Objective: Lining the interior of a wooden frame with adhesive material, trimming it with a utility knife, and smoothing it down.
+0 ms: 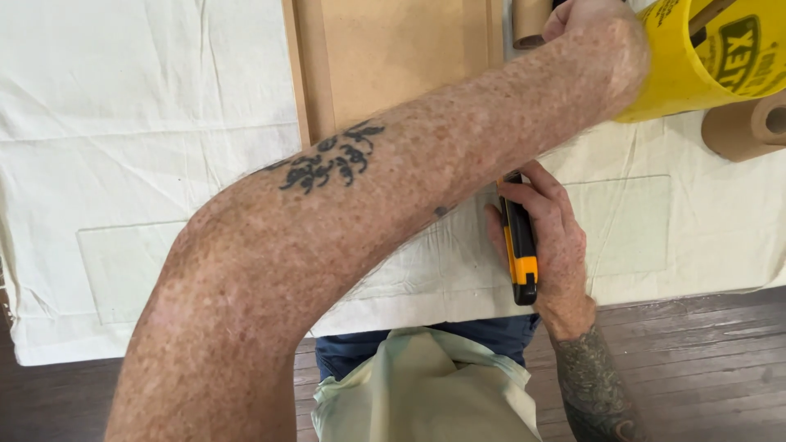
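- The right hand [550, 237] wraps its fingers tight around a utility knife [519, 245], black and orange, long and thin, at about 4 o'clock.
- The left hand [594, 24] reaches across to 1 o'clock, touching a shiny yellow roll [704, 53]; whether it grips cannot be told.
- One knife, one yellow roll, two brown paper rolls [741, 127].
- A wrinkled white cloth [147, 123] lies under a flat brown board [393, 57].
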